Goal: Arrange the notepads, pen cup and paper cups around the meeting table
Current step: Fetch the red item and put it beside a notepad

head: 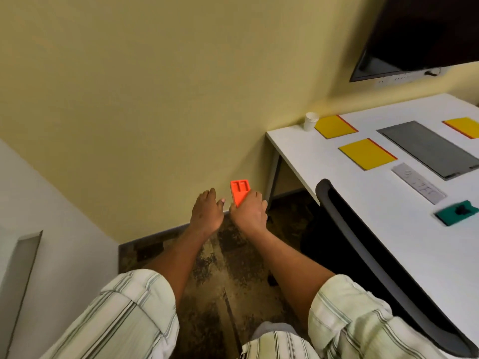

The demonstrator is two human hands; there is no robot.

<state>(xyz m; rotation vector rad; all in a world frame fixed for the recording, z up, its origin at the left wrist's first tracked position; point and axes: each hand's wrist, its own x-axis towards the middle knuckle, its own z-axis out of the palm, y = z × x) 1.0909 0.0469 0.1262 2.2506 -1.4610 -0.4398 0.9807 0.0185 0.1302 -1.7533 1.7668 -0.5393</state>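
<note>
Orange plastic pen cup (a slotted rectangular holder) is gripped in the right hand, fingers curled round its lower end. It is held in the air above the patterned carpet, well apart from the white table. The left hand hovers just beside it, fingers relaxed, holding nothing. Three flat yellow notepads lie around a grey rectangular panel, and one white paper cup stands at the table's corner. The notepads look placed; the pen cup and probably more cups are left.

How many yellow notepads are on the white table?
3 notepads: one beside the paper cup, one nearer the chair, one cut off at the right edge. Others may be unseen.
</note>
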